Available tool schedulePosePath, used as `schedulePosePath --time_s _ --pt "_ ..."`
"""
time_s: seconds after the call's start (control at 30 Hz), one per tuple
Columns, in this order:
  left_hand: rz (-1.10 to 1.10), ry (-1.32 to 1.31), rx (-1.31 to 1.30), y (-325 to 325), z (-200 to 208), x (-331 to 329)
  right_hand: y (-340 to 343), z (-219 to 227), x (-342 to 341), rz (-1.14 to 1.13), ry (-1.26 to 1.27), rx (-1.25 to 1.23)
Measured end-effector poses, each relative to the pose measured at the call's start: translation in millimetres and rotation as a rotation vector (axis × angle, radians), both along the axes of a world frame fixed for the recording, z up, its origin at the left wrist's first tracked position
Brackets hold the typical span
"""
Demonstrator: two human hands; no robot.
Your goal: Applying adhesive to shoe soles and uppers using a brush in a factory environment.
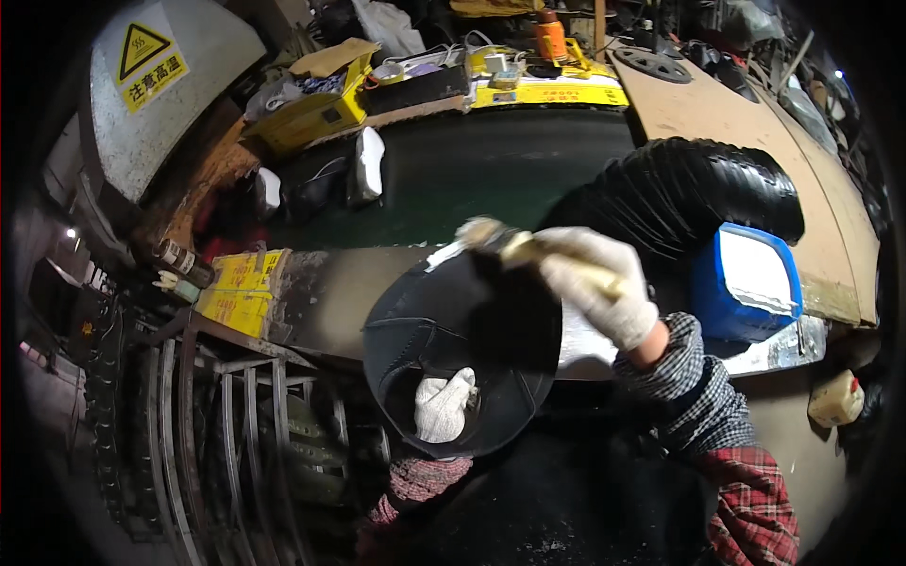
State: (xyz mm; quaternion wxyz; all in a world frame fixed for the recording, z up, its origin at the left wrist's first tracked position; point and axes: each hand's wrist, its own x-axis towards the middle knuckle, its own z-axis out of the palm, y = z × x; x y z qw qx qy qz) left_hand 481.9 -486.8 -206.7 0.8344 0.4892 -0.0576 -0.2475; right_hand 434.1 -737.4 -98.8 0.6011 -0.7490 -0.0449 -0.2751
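Note:
My left hand (442, 407), in a whitish glove, is closed on a dark, bowl-like piece with stitched seams (401, 332), gripping it from its near side. The piece is tilted up over the table's near edge. My right hand (609, 288), also gloved, grips a brush (486, 234) with a pale wooden handle. Its whitish, slightly blurred bristles are at the piece's far rim, where a white streak (444, 256) shows. Whether the bristles touch the rim I cannot tell. To the right stands a blue tub (727, 302) with white stuff in it.
Behind the tub lies a ribbed stack of black pieces (689, 198). Shoes with white soles (369, 165) rest on the dark green belt (500, 170). A metal rack (236, 424) stands at lower left, a hood with a heat warning sign (170, 85) above. Yellow boxes (311, 118) line the back.

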Motion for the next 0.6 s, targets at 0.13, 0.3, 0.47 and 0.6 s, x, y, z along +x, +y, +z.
schedulePosePath --time_s 0.13,0.3,0.47,0.6 --pt "0.195 0.089 -0.067 -7.3 23.9 2.7 -21.9 -34.3 -38.7 -0.053 0.197 0.268" --pt "0.017 -0.049 0.064 -0.7 -14.4 12.8 -2.4 0.9 -10.5 -0.258 0.048 0.061" --pt "-0.041 -0.175 0.007 -33.6 -28.2 6.0 81.0 68.0 22.9 0.448 0.36 -0.577" --pt "-0.219 -0.037 0.002 -26.5 12.6 35.6 89.5 38.3 -29.2 0.342 -0.308 -0.654"
